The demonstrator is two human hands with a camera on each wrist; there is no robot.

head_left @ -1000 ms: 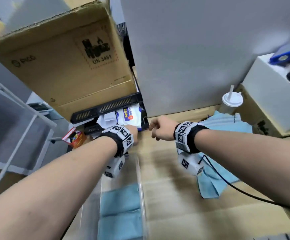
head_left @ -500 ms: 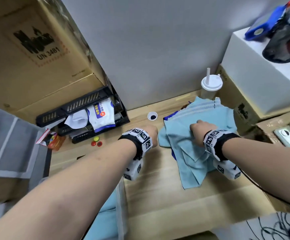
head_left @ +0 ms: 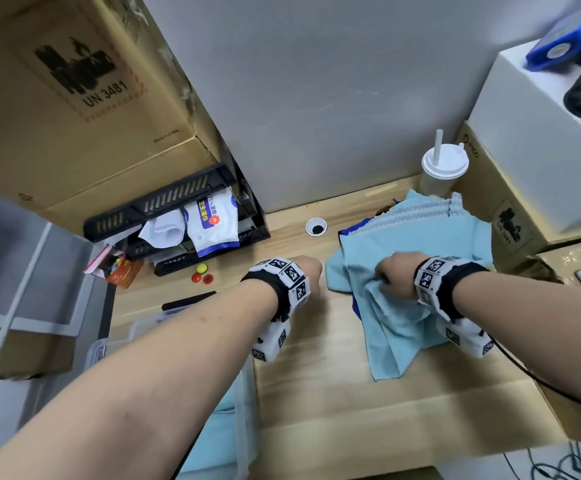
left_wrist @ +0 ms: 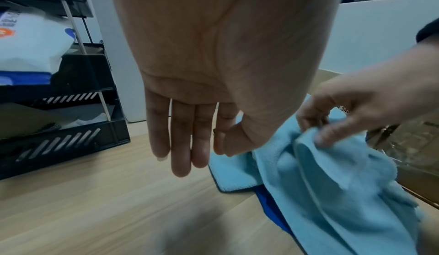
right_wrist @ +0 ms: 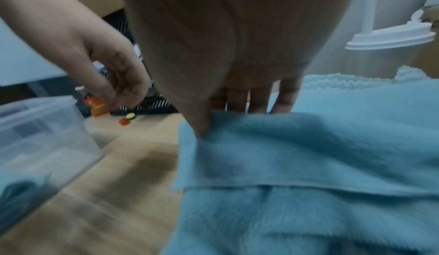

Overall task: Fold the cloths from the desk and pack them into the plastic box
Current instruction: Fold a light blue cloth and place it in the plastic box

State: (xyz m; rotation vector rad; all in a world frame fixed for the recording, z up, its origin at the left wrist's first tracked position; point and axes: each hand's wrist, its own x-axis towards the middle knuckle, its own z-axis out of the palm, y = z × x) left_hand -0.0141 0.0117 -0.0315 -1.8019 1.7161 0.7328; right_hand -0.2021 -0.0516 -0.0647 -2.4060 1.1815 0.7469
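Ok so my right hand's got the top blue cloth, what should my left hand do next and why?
Probably bring the left hand over to pinch the cloth's near edge. It hangs open and empty beside the pile while the right hand alone pinches a bunched fold; two grips would let you spread it for folding.

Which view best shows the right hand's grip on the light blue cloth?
The left wrist view: the right hand pinches a raised fold of the light blue cloth between thumb and fingers. The right wrist view shows its thumb on the cloth edge; the head view shows only the hand's back.
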